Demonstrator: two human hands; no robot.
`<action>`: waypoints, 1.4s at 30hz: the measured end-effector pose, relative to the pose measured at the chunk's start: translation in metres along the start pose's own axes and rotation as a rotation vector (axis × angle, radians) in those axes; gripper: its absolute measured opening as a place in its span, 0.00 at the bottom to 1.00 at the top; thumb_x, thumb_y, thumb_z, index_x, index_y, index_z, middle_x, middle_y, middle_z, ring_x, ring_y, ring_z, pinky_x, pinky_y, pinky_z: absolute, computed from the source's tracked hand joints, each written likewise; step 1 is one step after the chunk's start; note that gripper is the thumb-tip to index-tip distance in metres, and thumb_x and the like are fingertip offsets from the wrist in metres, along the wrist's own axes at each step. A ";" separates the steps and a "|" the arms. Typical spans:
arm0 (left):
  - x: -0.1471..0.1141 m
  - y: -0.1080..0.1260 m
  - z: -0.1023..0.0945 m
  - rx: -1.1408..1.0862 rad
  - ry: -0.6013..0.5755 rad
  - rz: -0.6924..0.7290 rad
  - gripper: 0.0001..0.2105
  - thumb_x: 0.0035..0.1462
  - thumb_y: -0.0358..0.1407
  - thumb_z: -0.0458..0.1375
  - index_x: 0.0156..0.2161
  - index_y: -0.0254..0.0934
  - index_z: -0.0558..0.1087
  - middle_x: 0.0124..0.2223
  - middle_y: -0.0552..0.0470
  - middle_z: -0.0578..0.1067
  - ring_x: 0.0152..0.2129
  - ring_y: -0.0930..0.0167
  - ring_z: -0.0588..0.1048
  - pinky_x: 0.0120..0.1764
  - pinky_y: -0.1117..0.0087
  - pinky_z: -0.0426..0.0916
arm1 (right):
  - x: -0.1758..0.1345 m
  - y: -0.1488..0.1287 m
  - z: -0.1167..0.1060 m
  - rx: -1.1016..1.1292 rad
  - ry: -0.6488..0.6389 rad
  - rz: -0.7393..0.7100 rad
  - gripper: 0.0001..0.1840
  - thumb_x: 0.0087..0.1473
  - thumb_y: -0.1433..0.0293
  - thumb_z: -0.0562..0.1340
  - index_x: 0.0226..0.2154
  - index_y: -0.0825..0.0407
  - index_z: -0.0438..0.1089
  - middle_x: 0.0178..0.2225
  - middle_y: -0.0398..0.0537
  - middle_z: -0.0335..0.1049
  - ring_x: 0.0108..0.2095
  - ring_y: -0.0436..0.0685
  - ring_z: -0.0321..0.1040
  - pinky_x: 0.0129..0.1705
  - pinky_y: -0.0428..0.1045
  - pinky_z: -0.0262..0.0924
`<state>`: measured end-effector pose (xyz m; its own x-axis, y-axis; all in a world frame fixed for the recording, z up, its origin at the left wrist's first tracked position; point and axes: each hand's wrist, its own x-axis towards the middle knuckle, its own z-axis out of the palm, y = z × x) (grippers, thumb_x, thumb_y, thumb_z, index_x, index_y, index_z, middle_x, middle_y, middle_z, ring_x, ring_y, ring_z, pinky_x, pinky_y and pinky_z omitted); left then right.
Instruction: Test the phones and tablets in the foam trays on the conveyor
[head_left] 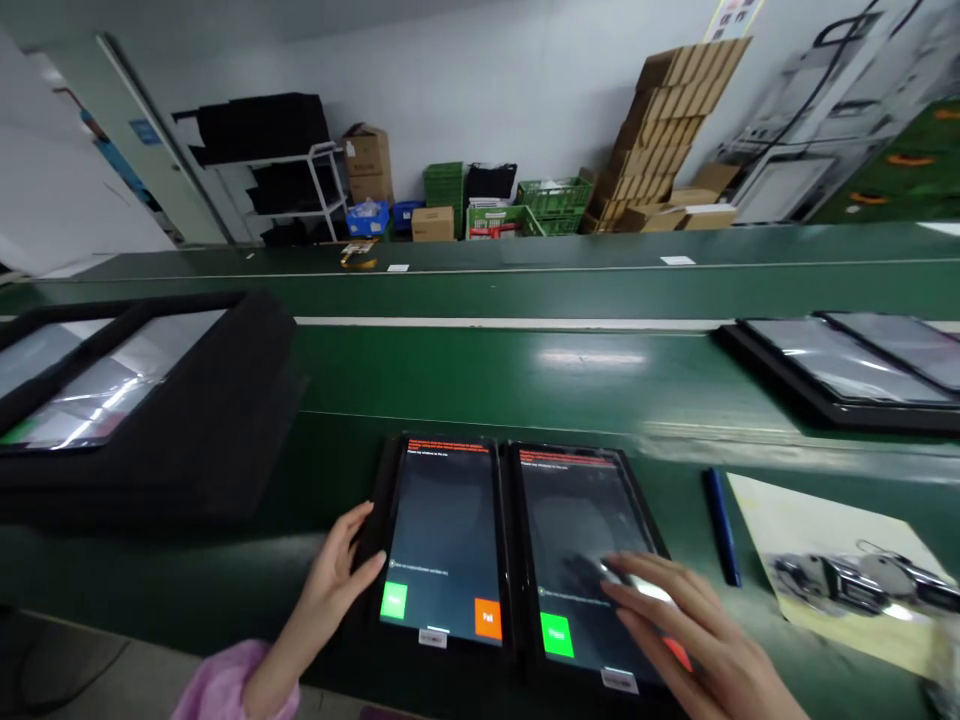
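Two tablets lie side by side in a black foam tray [511, 655]. The left tablet [446, 530] and the right tablet [581, 520] both show a dark screen with red and white text at the top and a green button. An orange "Fail" button shows on the left one; on the other it is mostly covered. My left hand [341, 570] rests at the tray's left side, fingers apart, thumb near the left tablet's edge. Over the right tablet's lower half, my right hand [682, 620] pinches a slim silvery pen-like object [649, 590], partly hidden by the fingers.
A blue pen [722, 525] and a paper sheet [817, 510] with shiny metal parts lie to the right. Stacked black trays [247, 400] with tablets stand at left, and another tablet tray [832, 405] at far right. Behind the green bench [465, 370] are crates and cartons.
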<state>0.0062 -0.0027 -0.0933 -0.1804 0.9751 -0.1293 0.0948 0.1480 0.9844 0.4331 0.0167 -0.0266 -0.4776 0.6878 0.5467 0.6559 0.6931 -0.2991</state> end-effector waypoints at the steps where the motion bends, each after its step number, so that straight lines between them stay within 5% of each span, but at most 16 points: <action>1: -0.010 -0.006 -0.003 -0.024 -0.005 -0.021 0.35 0.55 0.53 0.71 0.64 0.45 0.69 0.72 0.39 0.66 0.72 0.50 0.60 0.72 0.44 0.57 | 0.000 -0.005 0.002 -0.026 -0.008 -0.035 0.12 0.71 0.66 0.59 0.50 0.43 0.77 0.53 0.48 0.78 0.52 0.57 0.77 0.48 0.49 0.75; 9: -0.031 -0.027 -0.002 0.002 -0.001 -0.002 0.35 0.57 0.49 0.71 0.67 0.45 0.68 0.74 0.41 0.61 0.75 0.48 0.54 0.75 0.42 0.48 | 0.005 -0.019 0.011 -0.090 -0.073 -0.148 0.13 0.74 0.66 0.56 0.49 0.45 0.76 0.51 0.47 0.79 0.52 0.56 0.76 0.50 0.49 0.71; 16: -0.030 -0.029 -0.003 0.053 -0.032 -0.010 0.39 0.58 0.49 0.70 0.71 0.51 0.62 0.75 0.44 0.61 0.74 0.50 0.57 0.71 0.47 0.63 | -0.001 -0.032 0.010 -0.023 -0.152 -0.118 0.11 0.72 0.71 0.57 0.48 0.48 0.75 0.46 0.50 0.78 0.48 0.55 0.75 0.52 0.49 0.69; 21: -0.013 -0.022 -0.024 0.115 0.060 0.081 0.30 0.63 0.52 0.65 0.67 0.51 0.68 0.73 0.45 0.66 0.71 0.52 0.64 0.68 0.49 0.67 | -0.015 -0.041 0.012 -0.057 -0.237 -0.047 0.11 0.69 0.71 0.61 0.51 0.46 0.75 0.46 0.50 0.77 0.45 0.58 0.74 0.48 0.52 0.70; 25: 0.021 0.001 -0.037 0.452 0.057 0.203 0.23 0.63 0.57 0.62 0.57 0.49 0.78 0.67 0.46 0.73 0.65 0.51 0.71 0.64 0.46 0.72 | -0.010 -0.043 0.012 -0.078 -0.295 0.004 0.09 0.65 0.66 0.66 0.47 0.41 0.78 0.51 0.50 0.76 0.48 0.63 0.73 0.49 0.58 0.68; 30: 0.093 0.049 -0.003 0.825 -0.090 0.546 0.20 0.69 0.54 0.55 0.56 0.49 0.80 0.64 0.44 0.76 0.61 0.53 0.74 0.63 0.41 0.70 | 0.049 0.000 0.025 -0.054 -0.238 0.081 0.10 0.70 0.61 0.61 0.46 0.40 0.80 0.50 0.49 0.75 0.49 0.61 0.70 0.54 0.61 0.62; 34: 0.136 0.068 0.035 0.895 -0.096 0.659 0.18 0.70 0.50 0.55 0.56 0.49 0.81 0.66 0.45 0.75 0.65 0.52 0.70 0.67 0.37 0.60 | 0.103 0.046 0.049 -0.131 -0.158 0.157 0.16 0.70 0.61 0.61 0.54 0.46 0.79 0.52 0.57 0.73 0.51 0.68 0.69 0.51 0.63 0.61; 37: 0.133 0.068 0.038 0.896 -0.055 0.696 0.17 0.71 0.49 0.54 0.56 0.50 0.81 0.65 0.46 0.75 0.65 0.53 0.70 0.67 0.37 0.60 | 0.109 0.057 0.051 -0.135 -0.129 0.144 0.16 0.70 0.60 0.62 0.54 0.46 0.79 0.50 0.56 0.74 0.48 0.65 0.70 0.47 0.60 0.61; 42: 0.103 0.058 0.011 0.862 0.004 0.666 0.19 0.71 0.52 0.54 0.53 0.47 0.81 0.63 0.44 0.76 0.62 0.54 0.72 0.66 0.41 0.63 | 0.063 0.047 0.024 -0.111 -0.093 0.149 0.19 0.74 0.58 0.55 0.55 0.46 0.78 0.49 0.55 0.74 0.48 0.64 0.70 0.49 0.60 0.59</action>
<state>0.0037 0.1076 -0.0505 0.1588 0.9021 0.4012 0.8290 -0.3425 0.4422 0.4198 0.0978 -0.0244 -0.4191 0.8014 0.4267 0.7812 0.5578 -0.2803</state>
